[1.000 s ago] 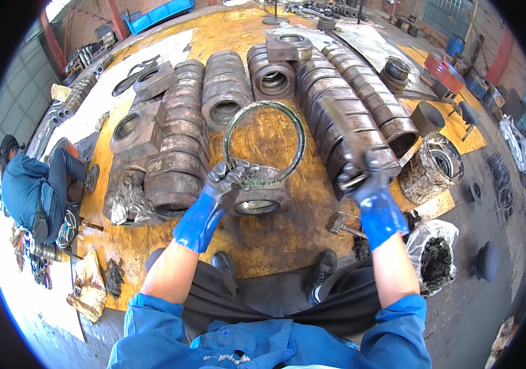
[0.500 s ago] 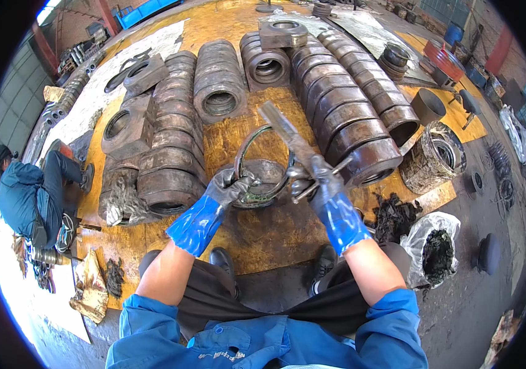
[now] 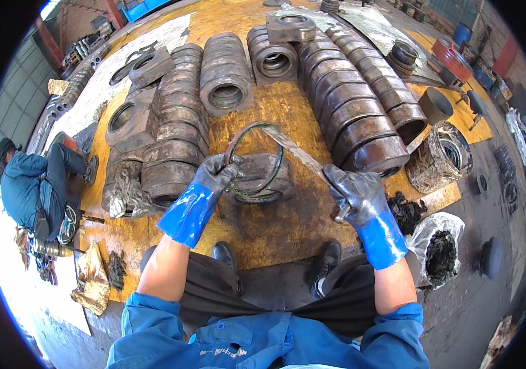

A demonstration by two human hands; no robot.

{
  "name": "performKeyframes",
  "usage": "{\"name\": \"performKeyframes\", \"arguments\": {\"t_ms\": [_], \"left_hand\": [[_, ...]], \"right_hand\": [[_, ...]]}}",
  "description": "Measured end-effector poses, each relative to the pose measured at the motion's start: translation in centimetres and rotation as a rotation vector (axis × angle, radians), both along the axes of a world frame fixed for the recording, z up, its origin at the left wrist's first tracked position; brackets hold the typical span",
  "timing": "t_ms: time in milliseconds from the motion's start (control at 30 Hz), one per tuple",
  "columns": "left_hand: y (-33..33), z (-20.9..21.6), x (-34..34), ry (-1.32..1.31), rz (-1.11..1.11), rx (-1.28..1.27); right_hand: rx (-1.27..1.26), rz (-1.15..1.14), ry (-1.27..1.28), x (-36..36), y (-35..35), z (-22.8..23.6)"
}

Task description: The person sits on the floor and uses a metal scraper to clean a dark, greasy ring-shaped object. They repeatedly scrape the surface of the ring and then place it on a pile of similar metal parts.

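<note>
The blade has swung, the right hand hiding its base.

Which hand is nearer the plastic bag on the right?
Right. In the picture, the right hand is up and left of the plastic bag; the left hand is farther left, holding the ring.

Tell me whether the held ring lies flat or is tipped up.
Tipped up: the ring looks taller than wide, gripped by the left hand.
</note>
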State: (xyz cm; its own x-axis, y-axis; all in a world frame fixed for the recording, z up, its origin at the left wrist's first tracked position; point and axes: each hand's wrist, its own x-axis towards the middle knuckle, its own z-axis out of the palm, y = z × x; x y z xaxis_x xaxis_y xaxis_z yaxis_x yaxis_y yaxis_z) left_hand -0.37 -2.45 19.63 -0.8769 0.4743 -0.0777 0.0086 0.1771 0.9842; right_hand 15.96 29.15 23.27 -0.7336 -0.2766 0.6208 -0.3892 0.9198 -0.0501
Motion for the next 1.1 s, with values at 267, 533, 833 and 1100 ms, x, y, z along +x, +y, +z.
{"name": "performKeyframes", "arguments": {"t_ms": [267,533,833,1100], "left_hand": [[0.5,2.0,1.6,0.029,-0.114,-0.122],[0.8,2.2,2.0,0.067,-0.239,-0.042],[-0.4,-0.7,-0.6,0.088,-0.079,0.061],[-0.1,-1.6,-0.6,0.180,0.067,0.128]], "right_hand": [[0.135,-0.037,-0.046,1.0,-0.5,-0.2],[-0.827,0.132,-0.390,0.7,0.8,-3.2],[-1.486,-0.086,-0.856,-0.1,0.8,-5.9],[-2.049,-0.026,-1.120,-0.9,-2.0,-9.3]]}}
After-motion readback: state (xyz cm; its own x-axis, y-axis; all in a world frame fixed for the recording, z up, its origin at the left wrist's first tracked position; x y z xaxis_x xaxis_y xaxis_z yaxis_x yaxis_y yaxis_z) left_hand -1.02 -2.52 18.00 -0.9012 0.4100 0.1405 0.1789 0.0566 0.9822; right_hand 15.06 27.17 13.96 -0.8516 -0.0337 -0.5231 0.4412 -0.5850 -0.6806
